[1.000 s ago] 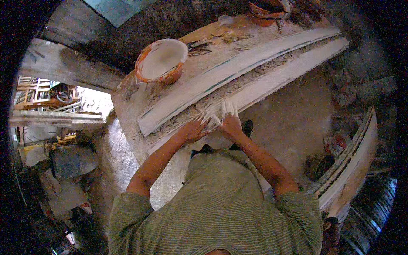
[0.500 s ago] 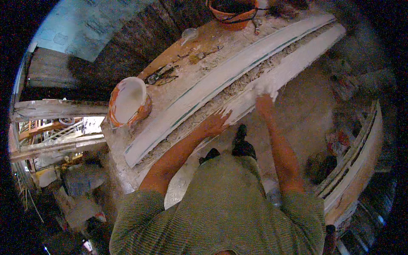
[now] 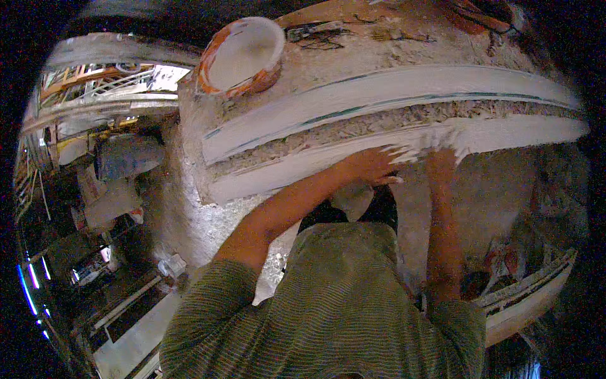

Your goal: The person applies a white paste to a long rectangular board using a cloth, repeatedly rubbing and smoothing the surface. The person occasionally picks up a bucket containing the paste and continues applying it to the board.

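Note:
A long white plaster moulding (image 3: 303, 117) crosses the bench, made of two pale strips with a rough, crumbly grey-brown channel (image 3: 341, 125) between them. Thin green lines run along the far strip. My left hand (image 3: 374, 163) lies at the near edge of the near strip, its white-coated fingers stretched to the right and the thumb lower down. Just right of it, my right hand (image 3: 444, 151) rests on the same strip with fingers spread forward, coated in wet white plaster and slightly blurred. No tool shows in either hand.
An orange bucket (image 3: 273, 81) with a white, plaster-smeared inside stands at the bench's far left. Dark tangled wire or tools (image 3: 315, 35) lie beside it. Another orange container (image 3: 464, 16) sits at the far right. A curved pale moulding (image 3: 536, 300) lies low on the right.
The view has turned and moved, so the moulding now lies more level across it. My right hand has come closer to the left one along the near strip.

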The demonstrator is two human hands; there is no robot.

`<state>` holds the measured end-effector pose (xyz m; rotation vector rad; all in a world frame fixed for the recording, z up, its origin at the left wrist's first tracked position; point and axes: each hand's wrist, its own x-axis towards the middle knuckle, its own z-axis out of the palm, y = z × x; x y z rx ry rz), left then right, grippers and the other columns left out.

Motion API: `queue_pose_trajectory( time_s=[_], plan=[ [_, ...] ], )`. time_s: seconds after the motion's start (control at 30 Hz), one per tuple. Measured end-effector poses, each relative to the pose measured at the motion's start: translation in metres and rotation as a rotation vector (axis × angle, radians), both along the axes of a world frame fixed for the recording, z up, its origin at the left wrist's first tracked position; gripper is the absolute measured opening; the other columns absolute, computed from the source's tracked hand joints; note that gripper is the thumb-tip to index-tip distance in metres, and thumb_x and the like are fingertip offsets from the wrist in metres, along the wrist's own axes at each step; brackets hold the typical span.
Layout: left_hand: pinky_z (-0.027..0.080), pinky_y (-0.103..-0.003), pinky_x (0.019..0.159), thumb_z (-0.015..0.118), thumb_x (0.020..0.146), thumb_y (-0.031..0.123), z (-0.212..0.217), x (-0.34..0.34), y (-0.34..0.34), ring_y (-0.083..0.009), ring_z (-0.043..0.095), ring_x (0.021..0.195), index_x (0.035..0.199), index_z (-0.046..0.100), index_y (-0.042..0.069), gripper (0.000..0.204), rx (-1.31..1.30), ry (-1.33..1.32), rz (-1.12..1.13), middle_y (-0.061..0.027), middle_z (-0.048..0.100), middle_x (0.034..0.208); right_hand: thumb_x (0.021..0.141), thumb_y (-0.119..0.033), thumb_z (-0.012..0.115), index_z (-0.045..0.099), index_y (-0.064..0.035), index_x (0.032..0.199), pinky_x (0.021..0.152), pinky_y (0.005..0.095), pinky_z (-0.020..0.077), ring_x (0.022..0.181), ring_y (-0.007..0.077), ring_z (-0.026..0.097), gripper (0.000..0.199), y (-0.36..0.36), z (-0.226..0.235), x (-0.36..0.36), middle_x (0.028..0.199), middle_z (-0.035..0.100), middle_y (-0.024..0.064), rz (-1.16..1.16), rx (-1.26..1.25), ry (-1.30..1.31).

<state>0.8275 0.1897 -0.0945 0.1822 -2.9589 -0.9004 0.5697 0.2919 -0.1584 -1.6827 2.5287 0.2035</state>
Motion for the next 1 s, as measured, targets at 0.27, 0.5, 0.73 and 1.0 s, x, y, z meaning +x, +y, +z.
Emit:
queue_pose_trajectory(
  time_s=[0.27,0.5,0.73,1.0],
  plan=[
    [0.026,-0.051,0.125,0.047,0.104,0.057,0.058,0.295,0.011,-0.0446,0.026,0.153,0.162,0.029,0.012,0.076,0.027,-0.436,0.115,-0.0255,0.024,0.166,0.103,-0.047,0.049,0.065,0.0039,0.13,0.118,0.0608,0.0305,0.134,0.0479,0.052,0.06,-0.002,0.06,0.258,0.138,0.059,0.031,0.265,0.316,-0.142],
    [0.024,-0.049,0.126,0.042,0.107,0.052,0.073,0.416,0.026,-0.0456,0.026,0.152,0.162,0.03,0.01,0.07,-0.064,-0.44,0.23,-0.0282,0.022,0.166,0.104,-0.061,0.038,0.024,0.007,0.159,0.126,0.0606,0.0032,0.152,0.0454,0.026,0.088,0.026,0.112,0.437,0.163,0.032,0.0279,0.431,-0.059,-0.476],
    [0.024,-0.049,0.126,0.044,0.106,0.051,0.067,0.406,0.003,-0.0463,0.025,0.152,0.16,0.031,0.005,0.072,-0.135,-0.494,0.171,-0.0296,0.019,0.166,0.104,-0.055,0.043,0.038,0.0082,0.153,0.122,0.062,0.0215,0.147,0.0492,0.035,0.081,-0.007,0.122,0.469,0.154,0.042,0.032,0.262,-0.348,-0.411],
    [0.024,-0.049,0.126,0.042,0.105,0.056,0.061,0.306,-0.013,-0.0431,0.025,0.153,0.16,0.028,0.003,0.078,-0.111,-0.37,0.113,-0.0283,0.021,0.166,0.102,-0.039,0.049,0.075,0.0033,0.104,0.104,0.0585,0.0443,0.111,0.045,0.064,0.05,-0.033,0.023,0.355,0.112,0.07,0.0264,0.211,-0.173,-0.177]
  ],
)
